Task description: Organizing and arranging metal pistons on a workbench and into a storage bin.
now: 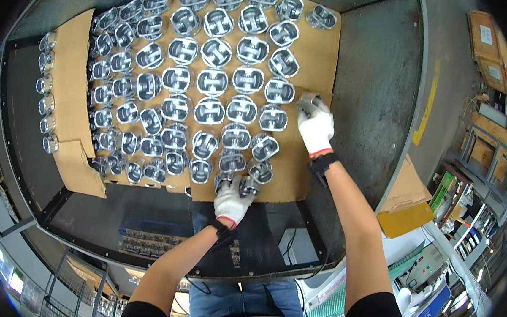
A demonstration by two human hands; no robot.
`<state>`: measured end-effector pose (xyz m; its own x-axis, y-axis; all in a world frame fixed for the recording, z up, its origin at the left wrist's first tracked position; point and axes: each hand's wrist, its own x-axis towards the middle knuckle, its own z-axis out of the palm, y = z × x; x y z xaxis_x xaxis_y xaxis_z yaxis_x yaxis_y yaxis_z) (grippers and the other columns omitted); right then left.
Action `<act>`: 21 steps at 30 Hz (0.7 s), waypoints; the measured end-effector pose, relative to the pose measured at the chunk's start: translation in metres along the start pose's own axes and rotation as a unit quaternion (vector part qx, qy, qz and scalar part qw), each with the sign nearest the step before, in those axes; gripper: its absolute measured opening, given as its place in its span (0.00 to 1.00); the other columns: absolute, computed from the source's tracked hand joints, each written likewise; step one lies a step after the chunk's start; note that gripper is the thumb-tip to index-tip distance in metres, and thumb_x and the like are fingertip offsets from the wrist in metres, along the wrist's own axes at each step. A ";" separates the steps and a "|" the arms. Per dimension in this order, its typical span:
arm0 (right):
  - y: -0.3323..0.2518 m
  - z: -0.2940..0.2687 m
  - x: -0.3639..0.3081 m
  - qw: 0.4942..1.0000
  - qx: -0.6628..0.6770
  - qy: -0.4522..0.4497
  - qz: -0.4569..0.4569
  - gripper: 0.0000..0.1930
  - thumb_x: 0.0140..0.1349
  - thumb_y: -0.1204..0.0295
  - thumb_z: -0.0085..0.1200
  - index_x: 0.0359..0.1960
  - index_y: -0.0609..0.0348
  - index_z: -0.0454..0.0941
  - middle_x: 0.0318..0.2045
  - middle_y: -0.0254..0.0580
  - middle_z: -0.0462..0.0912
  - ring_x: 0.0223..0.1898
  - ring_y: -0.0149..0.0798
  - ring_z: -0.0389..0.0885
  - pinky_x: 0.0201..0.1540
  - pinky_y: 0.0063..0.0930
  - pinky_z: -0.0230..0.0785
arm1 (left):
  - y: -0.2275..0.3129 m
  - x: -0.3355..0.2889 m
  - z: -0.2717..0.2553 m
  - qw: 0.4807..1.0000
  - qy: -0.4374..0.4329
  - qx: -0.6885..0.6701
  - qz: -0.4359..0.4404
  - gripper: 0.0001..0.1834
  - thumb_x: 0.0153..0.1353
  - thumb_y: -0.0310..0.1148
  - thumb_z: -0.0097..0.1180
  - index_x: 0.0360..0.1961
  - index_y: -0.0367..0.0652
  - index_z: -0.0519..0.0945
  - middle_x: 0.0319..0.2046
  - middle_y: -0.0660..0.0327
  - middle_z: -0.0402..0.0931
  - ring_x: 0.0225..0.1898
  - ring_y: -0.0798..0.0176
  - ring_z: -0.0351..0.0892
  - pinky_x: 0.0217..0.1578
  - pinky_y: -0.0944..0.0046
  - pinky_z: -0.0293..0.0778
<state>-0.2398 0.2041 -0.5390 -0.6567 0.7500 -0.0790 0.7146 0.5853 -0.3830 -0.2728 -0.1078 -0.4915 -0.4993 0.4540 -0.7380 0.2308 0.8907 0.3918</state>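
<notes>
We look down on a dark desk (379, 79) covered by a sheet of brown cardboard (318, 56), on which many shiny metal pistons (212, 82) stand in rough rows, open undersides up. Each piston shows a bright, polished silvery skirt, a rounded-rectangular outline from above, and a darker hollow inside crossed by the two pin bosses. The rows on the person's right are fairly regular; those toward the left are smaller in view and more crowded. A further single file of pistons (44, 91) stands beyond a second cardboard strip (71, 84) at the far left. Our left hand (232, 200), in a white knit glove with a red cuff, is at the near edge of the cardboard, its fingers curled around a piston (245, 186) in the nearest row; that piece is partly hidden by the glove. Our right hand (315, 125), gloved likewise and wearing a dark wrist strap, is closed on another piston (307, 102) at the right end of a middle row, just beside its neighbour (279, 91). We cannot tell whether either piece is lifted clear of the cardboard.
</notes>
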 end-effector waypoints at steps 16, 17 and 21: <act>-0.022 0.002 0.157 0.957 -0.246 -0.097 -0.118 0.25 0.56 0.72 0.55 0.58 0.54 0.78 0.71 0.43 0.64 0.72 0.49 0.60 0.65 0.48 0.66 | -0.009 0.011 -0.020 0.985 -0.124 -0.109 -0.059 0.45 0.57 0.51 0.64 0.72 0.44 0.63 0.66 0.34 0.63 0.64 0.37 0.70 0.61 0.49 0.70; -0.026 -0.002 0.157 0.957 -0.246 -0.098 -0.116 0.25 0.56 0.72 0.55 0.58 0.54 0.78 0.71 0.43 0.64 0.72 0.49 0.60 0.65 0.48 0.66 | -0.009 0.011 -0.022 0.980 -0.142 -0.121 -0.068 0.46 0.57 0.51 0.64 0.73 0.45 0.61 0.67 0.33 0.61 0.66 0.38 0.67 0.62 0.49 0.69; -0.036 -0.012 0.143 0.980 -0.181 -0.071 -0.035 0.32 0.54 0.76 0.59 0.63 0.35 0.75 0.72 0.42 0.63 0.71 0.51 0.62 0.69 0.40 0.64 | -0.009 0.003 -0.037 0.979 -0.155 -0.123 -0.056 0.45 0.58 0.51 0.63 0.73 0.45 0.62 0.68 0.35 0.61 0.67 0.40 0.66 0.63 0.51 0.68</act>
<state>-0.3568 0.2934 -0.5256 -0.7161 0.6681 -0.2020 0.6879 0.7245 -0.0426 -0.3075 -0.1155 -0.4768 -0.2235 0.3736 -0.9003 -0.0378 0.9196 0.3910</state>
